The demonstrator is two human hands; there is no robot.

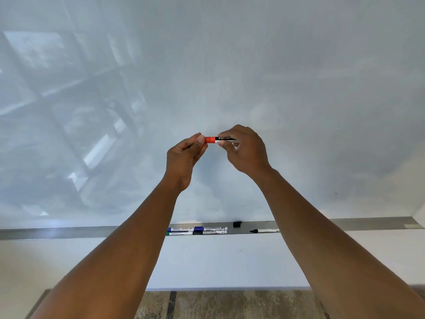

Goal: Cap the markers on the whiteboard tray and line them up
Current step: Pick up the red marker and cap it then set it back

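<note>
I hold a red marker level in front of the whiteboard, well above the tray. My right hand grips its black-and-white barrel. My left hand pinches the red cap, which sits on the barrel's left end. On the grey metal tray below lie a blue marker, a green marker and further markers side by side. An uncapped black marker lies to their right, partly behind my right forearm. A loose black cap stands at the tray's back edge.
The glossy whiteboard fills the upper view and reflects the room. Below the tray is a pale wall, then a patterned floor. A small pale object rests at the tray's far right end.
</note>
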